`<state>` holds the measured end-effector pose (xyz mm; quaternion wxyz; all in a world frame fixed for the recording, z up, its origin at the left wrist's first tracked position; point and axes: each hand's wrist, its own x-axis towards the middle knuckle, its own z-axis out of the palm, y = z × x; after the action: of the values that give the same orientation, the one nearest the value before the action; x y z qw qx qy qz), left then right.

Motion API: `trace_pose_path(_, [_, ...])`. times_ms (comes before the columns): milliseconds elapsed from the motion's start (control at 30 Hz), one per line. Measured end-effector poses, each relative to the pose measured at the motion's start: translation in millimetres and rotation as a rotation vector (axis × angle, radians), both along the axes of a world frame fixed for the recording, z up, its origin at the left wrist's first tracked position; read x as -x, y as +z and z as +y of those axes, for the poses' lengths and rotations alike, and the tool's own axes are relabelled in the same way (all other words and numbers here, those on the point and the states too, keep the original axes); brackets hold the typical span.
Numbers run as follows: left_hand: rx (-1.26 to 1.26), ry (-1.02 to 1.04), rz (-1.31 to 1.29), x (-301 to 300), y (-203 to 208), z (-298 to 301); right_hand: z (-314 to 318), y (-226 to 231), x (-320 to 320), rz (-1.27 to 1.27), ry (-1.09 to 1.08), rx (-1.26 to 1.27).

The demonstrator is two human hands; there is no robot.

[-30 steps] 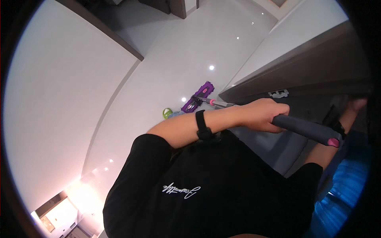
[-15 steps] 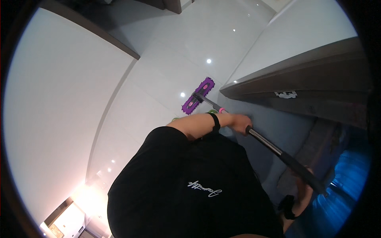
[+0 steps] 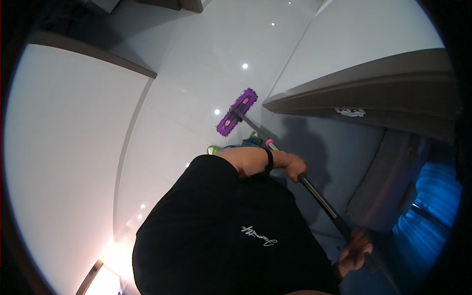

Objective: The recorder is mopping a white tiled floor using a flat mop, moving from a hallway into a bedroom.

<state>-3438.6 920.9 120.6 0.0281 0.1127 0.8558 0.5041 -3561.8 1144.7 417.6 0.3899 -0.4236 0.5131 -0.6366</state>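
Note:
A flat mop with a purple fringed head (image 3: 242,104) rests on the pale tiled floor ahead of my feet. Its handle (image 3: 318,197) runs back to the lower right, with a pink collar near the head and a dark grip at the top. My left hand (image 3: 296,167), a black band at its wrist, is closed around the middle of the handle. Farther up, my right hand (image 3: 358,250) closes on the dark grip; its fingers are slightly blurred. Green shoes (image 3: 214,149) show on my feet just behind the mop head.
A grey sofa seat (image 3: 339,152) lies right of the handle, beside a dark brown panel edge (image 3: 393,93) with a white socket plate (image 3: 350,112). Shiny blue fabric (image 3: 432,206) is at far right. A white wall panel (image 3: 78,137) stands on the left.
My right hand and the handle's top end have swung down and left in the view. The mop head appears slightly farther left, while the whole view has also shifted.

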Motion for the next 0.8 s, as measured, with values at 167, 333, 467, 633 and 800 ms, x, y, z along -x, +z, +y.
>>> trace_pose_path(167, [0.075, 0.006, -0.091, 11, -60, -14, 22, -88, 5, -0.073, -0.13, 0.168])
trace_pose_path(333, [0.222, 0.627, -0.049, -9, -138, -48, -50, -196, 54, -0.179, 0.048, 0.231])
trace_pose_path(467, [0.256, 0.895, 0.026, -32, -135, -108, -156, -187, 42, -0.106, 0.386, 0.364])
trace_pose_path(633, [0.221, 0.891, 0.023, -60, -62, -133, -191, -101, 0, -0.096, 0.428, 0.397])
trace_pose_path(800, [0.177, 0.879, -0.046, -87, -17, -164, -217, -61, -31, -0.143, 0.292, 0.366])
